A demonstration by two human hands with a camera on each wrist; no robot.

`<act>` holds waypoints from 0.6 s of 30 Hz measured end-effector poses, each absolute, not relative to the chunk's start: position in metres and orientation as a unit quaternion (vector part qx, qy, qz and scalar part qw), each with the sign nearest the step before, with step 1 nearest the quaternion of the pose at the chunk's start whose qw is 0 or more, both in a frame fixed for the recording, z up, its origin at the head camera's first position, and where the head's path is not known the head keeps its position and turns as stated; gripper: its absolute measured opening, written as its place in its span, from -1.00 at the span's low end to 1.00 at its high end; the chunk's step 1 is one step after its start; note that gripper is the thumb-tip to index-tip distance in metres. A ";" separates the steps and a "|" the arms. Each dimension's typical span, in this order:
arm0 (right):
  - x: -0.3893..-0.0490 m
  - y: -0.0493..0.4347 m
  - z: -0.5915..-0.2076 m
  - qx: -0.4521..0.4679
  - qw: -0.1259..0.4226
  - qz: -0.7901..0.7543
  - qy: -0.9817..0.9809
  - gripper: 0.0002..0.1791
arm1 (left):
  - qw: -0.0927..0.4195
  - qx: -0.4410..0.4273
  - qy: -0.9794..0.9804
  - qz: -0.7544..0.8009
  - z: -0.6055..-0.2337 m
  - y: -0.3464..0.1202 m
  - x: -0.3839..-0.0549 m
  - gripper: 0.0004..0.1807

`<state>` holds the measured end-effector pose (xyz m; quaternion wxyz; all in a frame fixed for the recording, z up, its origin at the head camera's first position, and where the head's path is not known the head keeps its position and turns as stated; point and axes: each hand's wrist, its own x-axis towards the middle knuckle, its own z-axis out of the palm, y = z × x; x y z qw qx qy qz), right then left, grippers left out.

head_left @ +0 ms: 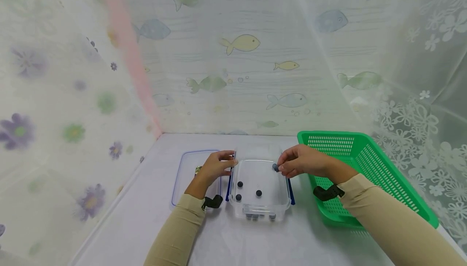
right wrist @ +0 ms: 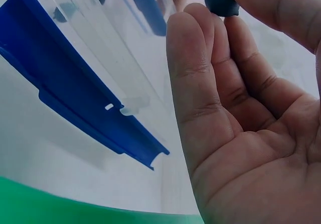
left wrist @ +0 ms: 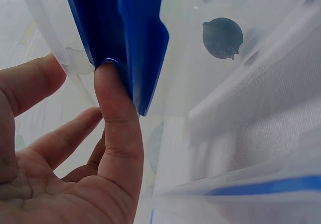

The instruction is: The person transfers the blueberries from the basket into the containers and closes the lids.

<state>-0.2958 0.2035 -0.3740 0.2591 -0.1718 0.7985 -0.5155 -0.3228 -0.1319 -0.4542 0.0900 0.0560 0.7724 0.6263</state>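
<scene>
A clear plastic container (head_left: 261,183) with blue side latches (left wrist: 143,38) stands on the white table. Inside it lie several small dark balls (head_left: 258,193), some seen through the front wall. My left hand (head_left: 215,168) grips the container's left side, one finger touching the blue latch there. Over the container's far right corner, my right hand (head_left: 300,161) pinches a small dark ball with little pointed nubs (right wrist: 222,0) between thumb and fingers. The opposite blue latch (right wrist: 75,78) hangs down the container's outer side, apart from the right hand.
A large green basket (head_left: 397,176) stands at the right, beneath the right forearm. Left of the container lies a clear lid with a blue-violet edge (head_left: 177,176), and a small patterned item (head_left: 197,170) shows there, partly behind the left hand. Patterned curtains (head_left: 233,75) enclose the table.
</scene>
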 end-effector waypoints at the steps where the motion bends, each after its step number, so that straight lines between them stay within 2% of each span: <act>1: -0.296 0.203 -0.374 -0.171 0.258 -0.516 0.799 -0.65 | 0.090 0.056 0.772 0.626 -0.454 -0.132 -0.323 -0.38; 18: -0.294 0.211 -0.373 -0.164 0.243 -0.498 0.816 -0.70 | 0.085 0.056 0.779 0.619 -0.454 -0.131 -0.323 -0.39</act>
